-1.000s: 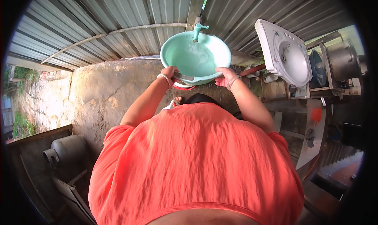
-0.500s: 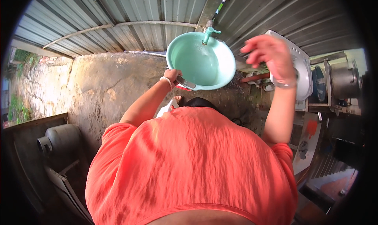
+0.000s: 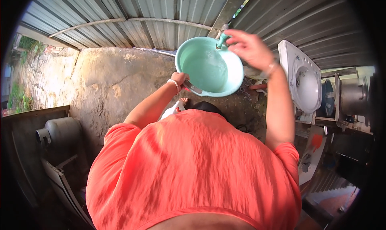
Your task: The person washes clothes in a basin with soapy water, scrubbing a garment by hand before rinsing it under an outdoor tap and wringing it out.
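Note:
My left hand is closed on the near-left rim handle of a mint-green plastic basin. Water with froth on it lies inside the basin. Over the basin's far edge reaches a green tap, its spout above the water. My right hand, blurred by motion, is at the tap with its fingertips against or just over the handle, which they largely cover. Whether they grip it I cannot make out.
A white washbasin stands at the right, beside a rack with a large metal pot. Corrugated metal sheeting walls the far side. A grey gas cylinder is at the left. Worn concrete floor spreads underfoot.
My right hand has swung left from beside the washbasin to the tap handle. My left hand keeps its hold on the basin. The whole view has shifted slightly.

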Available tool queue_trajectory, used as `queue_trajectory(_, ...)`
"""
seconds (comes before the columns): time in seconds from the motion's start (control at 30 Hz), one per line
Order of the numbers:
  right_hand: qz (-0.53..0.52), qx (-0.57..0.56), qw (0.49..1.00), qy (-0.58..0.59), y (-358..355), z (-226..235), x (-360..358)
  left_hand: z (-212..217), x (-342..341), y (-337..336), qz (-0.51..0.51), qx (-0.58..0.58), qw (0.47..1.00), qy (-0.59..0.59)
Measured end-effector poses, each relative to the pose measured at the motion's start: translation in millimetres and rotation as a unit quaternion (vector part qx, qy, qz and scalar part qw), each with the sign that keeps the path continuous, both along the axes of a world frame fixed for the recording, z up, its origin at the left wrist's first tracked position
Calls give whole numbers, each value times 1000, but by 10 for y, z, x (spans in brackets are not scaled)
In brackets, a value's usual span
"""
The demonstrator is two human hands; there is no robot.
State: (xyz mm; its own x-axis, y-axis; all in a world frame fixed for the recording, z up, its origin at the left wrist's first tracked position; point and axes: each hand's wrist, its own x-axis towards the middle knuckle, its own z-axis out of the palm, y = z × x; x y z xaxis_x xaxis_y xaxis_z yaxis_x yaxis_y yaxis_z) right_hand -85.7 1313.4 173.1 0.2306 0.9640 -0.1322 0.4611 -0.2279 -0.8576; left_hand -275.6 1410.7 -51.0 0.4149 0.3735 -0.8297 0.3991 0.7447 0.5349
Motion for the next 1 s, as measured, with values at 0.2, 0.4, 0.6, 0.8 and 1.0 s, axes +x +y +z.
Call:
queue_trajectory(0.2,176,417,732,509,-36,158,161,37,44,-24,-10,-9,1000,6)
queue_trajectory(0.4,-1,-151,973,172,-25,-824,205,68,76,45,10,-10,1000,-11)
queue_trajectory(0.6,-163,26,983,78,32,-15,475,-15,136,18,-1,-10,1000,5)
queue_trajectory(0.8,-124,138,880,436,-214,-617,520,-8,162,-37,11,-50,999,-6)
queue_trajectory(1.0,-97,-136,976,144,-640,-1378,450,130,122,-52,4,-60,998,0)
